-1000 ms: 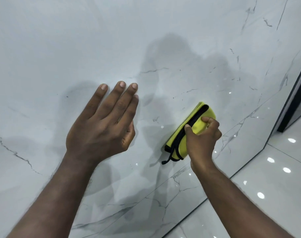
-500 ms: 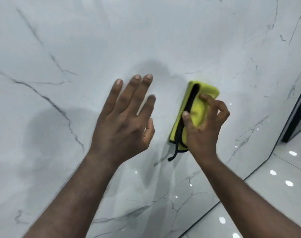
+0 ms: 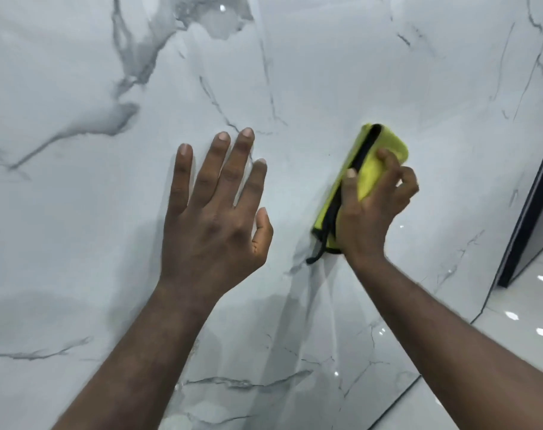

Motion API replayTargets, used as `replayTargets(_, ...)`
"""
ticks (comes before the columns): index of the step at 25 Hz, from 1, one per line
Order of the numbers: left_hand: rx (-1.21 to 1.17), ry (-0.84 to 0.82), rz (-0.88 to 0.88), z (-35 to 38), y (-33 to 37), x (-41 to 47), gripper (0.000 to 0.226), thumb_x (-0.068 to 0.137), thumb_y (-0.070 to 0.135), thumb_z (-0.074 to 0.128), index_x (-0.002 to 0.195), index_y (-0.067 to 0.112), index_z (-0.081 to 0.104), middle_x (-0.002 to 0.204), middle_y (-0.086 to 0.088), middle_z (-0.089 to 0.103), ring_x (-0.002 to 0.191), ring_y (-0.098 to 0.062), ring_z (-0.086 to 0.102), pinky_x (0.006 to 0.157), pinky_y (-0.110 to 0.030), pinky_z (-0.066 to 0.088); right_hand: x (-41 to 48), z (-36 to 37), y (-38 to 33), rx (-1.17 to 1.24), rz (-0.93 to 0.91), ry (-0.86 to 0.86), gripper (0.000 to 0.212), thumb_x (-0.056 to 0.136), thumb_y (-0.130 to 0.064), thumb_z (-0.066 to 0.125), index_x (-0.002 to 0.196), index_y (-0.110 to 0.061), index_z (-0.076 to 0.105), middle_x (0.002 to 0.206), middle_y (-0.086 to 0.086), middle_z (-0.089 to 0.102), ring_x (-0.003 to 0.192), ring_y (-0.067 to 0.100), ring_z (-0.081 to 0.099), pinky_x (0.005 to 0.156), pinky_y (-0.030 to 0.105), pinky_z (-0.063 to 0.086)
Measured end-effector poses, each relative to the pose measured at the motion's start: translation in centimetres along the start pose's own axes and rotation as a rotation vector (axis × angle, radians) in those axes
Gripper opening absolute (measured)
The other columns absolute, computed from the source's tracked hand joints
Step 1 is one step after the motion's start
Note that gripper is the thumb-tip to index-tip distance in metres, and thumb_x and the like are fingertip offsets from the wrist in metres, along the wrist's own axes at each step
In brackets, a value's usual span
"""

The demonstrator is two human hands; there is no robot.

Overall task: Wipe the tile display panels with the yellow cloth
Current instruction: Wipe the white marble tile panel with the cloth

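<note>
Head view: left hand (image 3: 214, 218) spread beside yellow cloth (image 3: 368, 178); dark frame (image 3: 526, 218) borders panel (image 3: 78, 228).

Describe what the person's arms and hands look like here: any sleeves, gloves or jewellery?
Both are bare. The left hand and right hand wear no gloves, and no rings show on the visible fingers. The left forearm and right forearm show no sleeve, watch or band up to the frame's edge. The fingernails on view are short and unpainted.
</note>
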State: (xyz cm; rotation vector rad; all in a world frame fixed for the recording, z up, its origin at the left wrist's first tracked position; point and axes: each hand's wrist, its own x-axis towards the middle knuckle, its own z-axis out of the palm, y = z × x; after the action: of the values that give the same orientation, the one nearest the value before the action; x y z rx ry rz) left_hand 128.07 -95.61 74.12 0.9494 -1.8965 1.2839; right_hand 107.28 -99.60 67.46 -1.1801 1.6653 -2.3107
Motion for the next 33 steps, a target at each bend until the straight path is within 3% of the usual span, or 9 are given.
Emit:
replayTargets(6, 0.028, 0.016, 0.083, 0.6, -1.2, -1.7, 0.06, 0.103, 0.026, 0.052, 0.159, 0.006, 0.052, 0.176, -0.015, 0.03, 0.163, -0.033, 0.029, 0.134, -0.059, 0.019, -1.8, 2.9, -1.4, -0.059, 0.028, 0.09, 0.059, 0.11, -0.053, 0.035, 0.162, -0.025, 0.036, 0.176, 0.002, 0.013, 0.161, 0.02, 0.013, 0.129, 0.051, 0.018)
replayTargets(9, 0.084, 0.008, 0.114, 1.1, -1.0, -2.0, 0.062, 0.104, 0.028, 0.049, 0.161, 0.003, 0.045, 0.177, -0.015, 0.027, 0.164, -0.031, 0.028, 0.134, -0.057, 0.019, -3.0, 3.0, 0.8, -0.07, -0.397, -0.096, 0.058, 0.116, -0.026, 0.032, 0.168, -0.006, 0.019, 0.176, 0.004, 0.001, 0.165, 0.032, -0.008, 0.133, 0.047, -0.002)
replayTargets(13, 0.1, -0.021, 0.107, 1.1, -0.8, -1.9, 0.064, 0.103, 0.028, 0.049, 0.161, 0.002, 0.044, 0.177, -0.015, 0.026, 0.164, -0.03, 0.027, 0.133, -0.057, 0.022, -1.6, 2.8, 0.8, 0.032, 0.099, -0.037, 0.066, 0.115, -0.043, 0.023, 0.171, -0.017, 0.001, 0.176, 0.005, -0.019, 0.162, 0.02, -0.02, 0.132, 0.048, -0.01)
replayTargets(16, 0.115, -0.047, 0.095, 0.8, -0.7, -1.5, 0.063, 0.102, 0.028, 0.052, 0.159, 0.003, 0.047, 0.177, -0.013, 0.028, 0.164, -0.03, 0.028, 0.133, -0.058, 0.021, -3.0, 2.3, 1.3, -0.069, -0.301, -0.233, 0.064, 0.115, -0.029, 0.029, 0.17, -0.012, 0.0, 0.175, 0.005, -0.019, 0.162, 0.021, -0.022, 0.13, 0.041, -0.012)
replayTargets(20, 0.039, -0.05, 0.04, 0.6, 0.3, -0.3, 0.054, 0.101, 0.025, 0.056, 0.15, 0.003, 0.06, 0.173, -0.012, 0.037, 0.161, -0.032, 0.034, 0.134, -0.059, 0.016, -1.1, 2.9, 0.2, 0.049, 0.044, -0.08, 0.062, 0.115, -0.039, 0.022, 0.171, -0.018, 0.003, 0.177, 0.002, -0.014, 0.163, 0.017, -0.019, 0.129, 0.04, -0.012)
replayTargets(23, 0.058, -0.043, 0.051, 1.2, 1.4, 1.1, 0.053, 0.1, 0.022, 0.058, 0.149, 0.001, 0.061, 0.172, -0.014, 0.038, 0.161, -0.034, 0.034, 0.134, -0.059, 0.015, -2.5, 2.6, 1.1, -0.084, -0.338, -0.233, 0.06, 0.115, -0.034, 0.026, 0.169, -0.024, 0.0, 0.174, -0.006, -0.014, 0.163, 0.022, -0.018, 0.13, 0.044, -0.012)
replayTargets(27, 0.096, -0.13, 0.164, 2.6, 3.1, 1.6, 0.063, 0.103, 0.027, 0.056, 0.161, 0.003, 0.048, 0.175, -0.013, 0.032, 0.163, -0.032, 0.028, 0.135, -0.055, 0.013, -1.0, 1.7, 3.6, 0.046, 0.078, -0.103, 0.063, 0.114, -0.046, 0.018, 0.171, -0.022, 0.002, 0.177, 0.0, -0.017, 0.163, 0.02, -0.02, 0.129, 0.043, -0.011)
replayTargets(31, 0.197, -0.27, 0.411, 3.6, 3.2, 1.0, 0.075, 0.112, 0.046, 0.043, 0.173, 0.01, 0.019, 0.181, -0.008, 0.017, 0.166, -0.026, 0.019, 0.134, -0.052, 0.009, -5.2, 0.1, 9.5, -0.048, -0.254, -0.268, 0.062, 0.115, -0.045, 0.022, 0.169, -0.033, -0.005, 0.173, -0.013, -0.021, 0.163, 0.023, -0.018, 0.131, 0.047, -0.008)
replayTargets(33, 0.206, -0.311, 0.463, 3.7, 3.2, 0.9, 0.076, 0.113, 0.048, 0.041, 0.173, 0.009, 0.017, 0.181, -0.008, 0.016, 0.166, -0.026, 0.019, 0.134, -0.051, 0.013, -5.8, -0.2, 11.6, 0.051, 0.13, -0.172, 0.062, 0.115, -0.052, 0.019, 0.168, -0.033, -0.005, 0.172, -0.016, -0.022, 0.163, 0.022, -0.02, 0.132, 0.046, -0.01)
